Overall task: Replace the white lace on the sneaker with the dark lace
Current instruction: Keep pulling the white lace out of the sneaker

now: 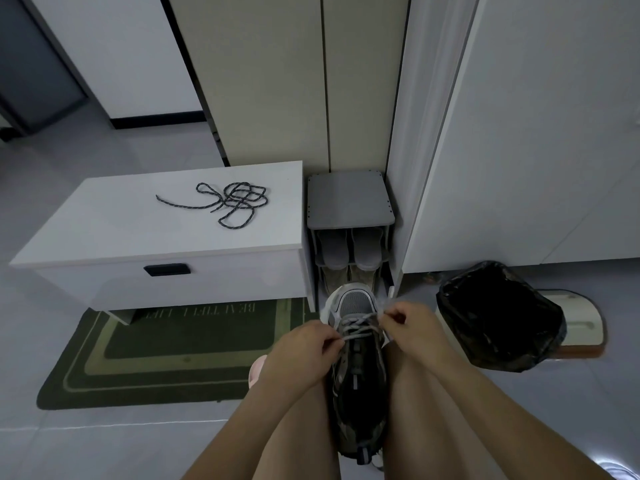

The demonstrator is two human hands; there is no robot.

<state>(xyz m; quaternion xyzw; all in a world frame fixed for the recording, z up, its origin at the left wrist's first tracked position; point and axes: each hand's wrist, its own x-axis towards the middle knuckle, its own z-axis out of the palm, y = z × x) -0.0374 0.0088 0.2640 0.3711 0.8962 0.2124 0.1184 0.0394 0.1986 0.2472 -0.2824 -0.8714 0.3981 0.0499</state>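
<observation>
The sneaker [358, 372] is sitting wedged between the person's bare legs, with its toe pointing away. Its upper is looking dark and glossy, the toe panel grey mesh, the sole rim pale and rounded. The white lace [360, 323] is crossing the eyelets nearest the toe, directly between the two grips. The left grip [304, 344] is pinching the lace at the sneaker's left edge with its fingers curled. The right grip [410, 327] is pinching a strand at the right edge, slightly nearer the toe. The dark lace [232, 202], a speckled round cord, is lying in a loose tangle on the smooth white worktop [121, 237], well apart from both grips. A green mat [156, 358] is lying partly under that worktop.
</observation>
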